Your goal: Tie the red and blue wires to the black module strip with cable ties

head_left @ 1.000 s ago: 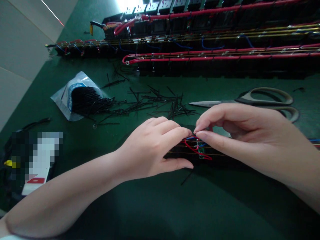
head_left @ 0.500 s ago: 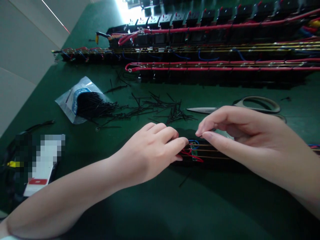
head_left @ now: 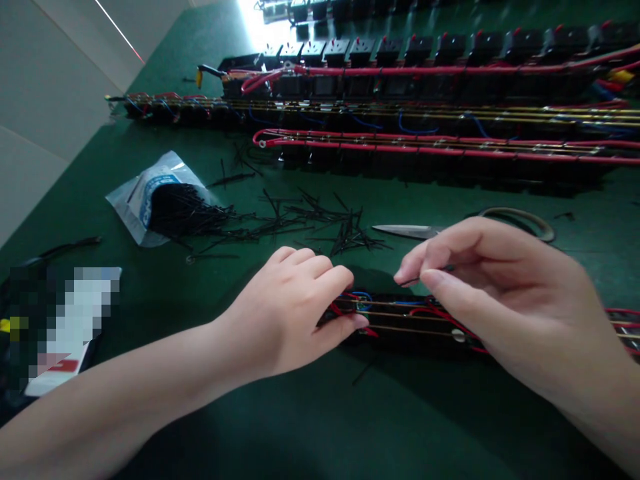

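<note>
My left hand (head_left: 300,307) is closed around the left end of a long black socket strip (head_left: 413,322), whose open side shows brass bars, red and blue wires and a small green circuit board. Its thumb lies along the near side and the fingers reach over the far side. Just above the strip, my right hand (head_left: 515,293) pinches a thin black cable tie (head_left: 409,282) between thumb and forefinger. Part of the tie is hidden inside that hand. The strip passes beneath the right hand and shows again at the right edge.
Loose black cable ties (head_left: 345,223) spill from a plastic bag (head_left: 131,208). Scissors (head_left: 407,231) lie behind my right hand, their handles partly covered. Further back run several wired socket strips (head_left: 400,143). A blurred-out white item (head_left: 75,333) lies at left on the green table (head_left: 210,427).
The strip and my left hand have shifted slightly left, and more of the strip's wiring shows between the hands. My right hand has moved slightly down, still pinching the tie.
</note>
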`<state>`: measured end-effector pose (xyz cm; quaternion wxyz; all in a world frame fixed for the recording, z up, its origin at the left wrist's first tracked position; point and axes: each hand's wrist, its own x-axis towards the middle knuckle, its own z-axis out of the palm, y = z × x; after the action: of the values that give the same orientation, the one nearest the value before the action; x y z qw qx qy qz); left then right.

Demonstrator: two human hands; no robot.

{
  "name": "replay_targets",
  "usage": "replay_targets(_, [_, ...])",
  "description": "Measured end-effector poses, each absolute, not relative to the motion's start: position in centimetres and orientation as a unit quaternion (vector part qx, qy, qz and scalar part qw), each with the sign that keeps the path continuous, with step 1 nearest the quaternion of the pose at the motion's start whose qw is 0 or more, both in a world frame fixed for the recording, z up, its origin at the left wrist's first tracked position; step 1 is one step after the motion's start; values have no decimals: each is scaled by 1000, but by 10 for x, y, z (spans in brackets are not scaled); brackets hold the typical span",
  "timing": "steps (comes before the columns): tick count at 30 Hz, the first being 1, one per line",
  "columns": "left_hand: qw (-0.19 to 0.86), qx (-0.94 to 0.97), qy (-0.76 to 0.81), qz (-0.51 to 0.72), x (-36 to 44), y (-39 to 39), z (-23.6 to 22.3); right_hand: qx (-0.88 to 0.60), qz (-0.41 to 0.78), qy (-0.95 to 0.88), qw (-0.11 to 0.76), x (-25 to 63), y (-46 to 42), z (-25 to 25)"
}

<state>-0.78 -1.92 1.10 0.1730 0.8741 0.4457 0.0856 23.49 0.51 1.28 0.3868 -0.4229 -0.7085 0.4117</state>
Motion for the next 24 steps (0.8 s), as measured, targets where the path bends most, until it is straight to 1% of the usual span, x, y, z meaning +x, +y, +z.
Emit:
replay_targets(5, [202, 864, 452, 86, -7, -19, 8, -369, 311, -794, 369, 234, -1, 13])
replay_targets(11, [233, 851, 464, 84, -4, -21, 7, -209, 270, -891, 301, 228, 2, 6])
replay_targets(13, [245, 846, 465, 85, -4, -21, 4, -179, 262, -904, 286, 228, 2, 6])
replay_targets(20, [264, 841, 466, 80, -4, -18, 2, -203, 313, -882, 287, 230, 5, 7])
replay_targets(24, [271, 841, 463, 75, -4, -18, 3, -207, 306, -893, 256, 228, 8, 5])
